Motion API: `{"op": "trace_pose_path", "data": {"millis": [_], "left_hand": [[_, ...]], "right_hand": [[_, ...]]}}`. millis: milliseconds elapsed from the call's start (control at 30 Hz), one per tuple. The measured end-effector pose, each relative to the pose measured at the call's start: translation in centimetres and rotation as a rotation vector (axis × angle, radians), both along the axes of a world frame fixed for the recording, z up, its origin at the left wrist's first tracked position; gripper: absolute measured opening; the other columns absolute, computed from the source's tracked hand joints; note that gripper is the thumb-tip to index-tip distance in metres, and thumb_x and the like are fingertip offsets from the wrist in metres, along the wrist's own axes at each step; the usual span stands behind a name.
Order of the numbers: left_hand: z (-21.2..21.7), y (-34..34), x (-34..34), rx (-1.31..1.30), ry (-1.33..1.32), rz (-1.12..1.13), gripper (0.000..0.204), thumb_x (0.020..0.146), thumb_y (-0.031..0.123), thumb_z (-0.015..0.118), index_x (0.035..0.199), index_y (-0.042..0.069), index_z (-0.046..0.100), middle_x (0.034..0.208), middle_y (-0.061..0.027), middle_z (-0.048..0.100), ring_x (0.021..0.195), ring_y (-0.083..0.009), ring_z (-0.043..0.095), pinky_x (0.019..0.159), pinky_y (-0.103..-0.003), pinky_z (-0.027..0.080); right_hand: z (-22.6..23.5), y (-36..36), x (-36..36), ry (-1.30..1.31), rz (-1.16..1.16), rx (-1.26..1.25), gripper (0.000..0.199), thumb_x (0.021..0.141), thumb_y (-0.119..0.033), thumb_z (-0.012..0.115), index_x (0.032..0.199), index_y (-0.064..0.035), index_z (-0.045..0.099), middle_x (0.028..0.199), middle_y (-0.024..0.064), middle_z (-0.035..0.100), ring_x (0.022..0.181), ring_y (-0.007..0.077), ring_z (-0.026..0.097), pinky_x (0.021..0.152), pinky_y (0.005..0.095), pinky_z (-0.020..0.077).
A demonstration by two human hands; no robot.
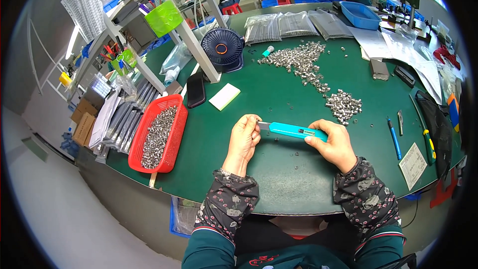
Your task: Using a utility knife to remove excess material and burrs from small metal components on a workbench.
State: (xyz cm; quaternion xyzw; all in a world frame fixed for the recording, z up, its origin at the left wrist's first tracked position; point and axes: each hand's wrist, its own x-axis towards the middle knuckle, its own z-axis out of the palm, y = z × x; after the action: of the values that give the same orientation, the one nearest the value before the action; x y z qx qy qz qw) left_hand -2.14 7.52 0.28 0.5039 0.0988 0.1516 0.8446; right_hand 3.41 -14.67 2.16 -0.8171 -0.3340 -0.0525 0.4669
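My right hand [336, 145] is wrapped round the handle of a teal utility knife [287, 129], its thumb lying along the near side. The knife's grey blade points left, out over the green tabletop. At the blade's tip, my left hand [243, 137] is closed in a pinch. Whatever sits between those fingers is too small and hidden to name. Beyond the knife, small silver metal rings lie in a compact heap [343, 105], with a larger spread [298, 60] farther back. A few tiny dark bits are scattered near my hands.
To the left stands a red basket [181, 119] full of small metal parts, with a phone [196, 89], a notepad [225, 96] and a fan [222, 50] behind it. At right lie a blue pen [394, 138], a paper slip [413, 166] and a green-yellow tool [429, 147]. A blue bin [360, 16] stands far back.
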Motion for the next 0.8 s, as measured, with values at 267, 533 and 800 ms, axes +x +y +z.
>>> {"op": "trace_pose_path", "data": {"millis": [267, 533, 800], "left_hand": [[0.0, 0.11, 0.05, 0.032, 0.014, -0.005, 0.022, 0.086, 0.025, 0.047, 0.078, 0.006, 0.05, 0.059, 0.0012, 0.044, 0.043, -0.0029, 0.032, 0.034, -0.014, 0.021], [0.27, 0.13, 0.0, 0.105, 0.072, 0.001, 0.027, 0.086, 0.03, 0.048, 0.072, 0.007, 0.05, 0.054, 0.0018, 0.041, 0.039, -0.0025, 0.028, 0.032, -0.014, 0.02], [0.56, 0.67, -0.11, 0.102, 0.139, -0.076, 0.025, 0.086, 0.027, 0.049, 0.07, 0.007, 0.048, 0.051, 0.003, 0.038, 0.037, -0.0026, 0.026, 0.031, -0.016, 0.018]], "right_hand": [[0.3, 0.05, -0.18, -0.061, -0.017, -0.006, 0.028, 0.066, -0.025, 0.065, 0.085, -0.0059, 0.058, 0.074, 0.0091, 0.058, 0.055, 0.0232, 0.055, 0.053, 0.0333, 0.0427], [0.32, -0.07, -0.16, -0.06, -0.009, -0.001, 0.027, 0.066, -0.024, 0.065, 0.085, -0.0055, 0.058, 0.075, 0.009, 0.058, 0.056, 0.0229, 0.055, 0.053, 0.033, 0.043], [0.42, -0.14, -0.03, -0.067, 0.004, -0.013, 0.027, 0.065, -0.023, 0.065, 0.084, -0.0054, 0.058, 0.074, 0.009, 0.058, 0.056, 0.023, 0.055, 0.053, 0.0329, 0.0427]]}}
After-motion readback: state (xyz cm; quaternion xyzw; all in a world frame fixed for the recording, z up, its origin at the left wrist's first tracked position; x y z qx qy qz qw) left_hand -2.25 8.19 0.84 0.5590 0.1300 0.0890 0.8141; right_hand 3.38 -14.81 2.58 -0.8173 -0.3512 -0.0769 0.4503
